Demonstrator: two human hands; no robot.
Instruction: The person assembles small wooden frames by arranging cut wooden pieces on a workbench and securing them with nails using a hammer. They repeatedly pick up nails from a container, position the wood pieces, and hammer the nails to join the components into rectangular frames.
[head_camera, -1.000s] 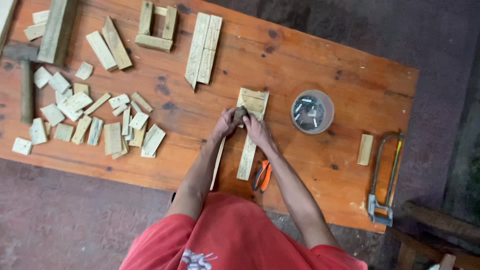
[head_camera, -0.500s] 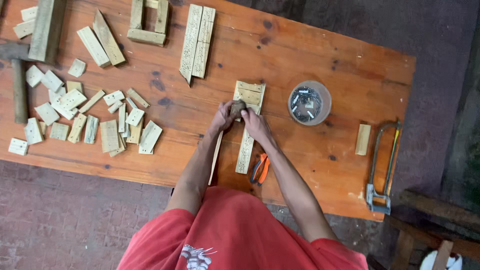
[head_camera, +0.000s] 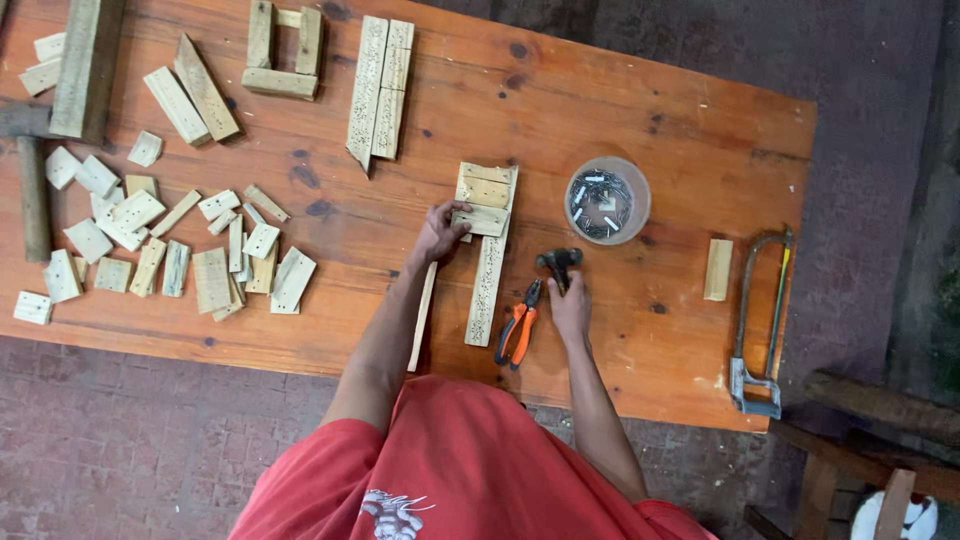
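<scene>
While the left hand (head_camera: 440, 230) pins a short block (head_camera: 481, 219) across a long wood strip (head_camera: 487, 280) mid-counter (head_camera: 640, 90), the right hand (head_camera: 571, 305) has its grip closed on a hammer (head_camera: 558, 260). Two blocks look fixed at the strip's far end; more lie loose at left. Its long axis runs away from the person.

On the long wooden workbench (head_camera: 640, 110), the nailed assembly of pale wooden slats (head_camera: 487, 240) lies mid-table — the round container of nails (head_camera: 607, 201) to its right, the orange-handled pliers (head_camera: 520, 333) just beside its near end. The metal-framed hacksaw (head_camera: 757, 320) lies far right — the scattered small wooden offcuts (head_camera: 170, 250) far left.
</scene>
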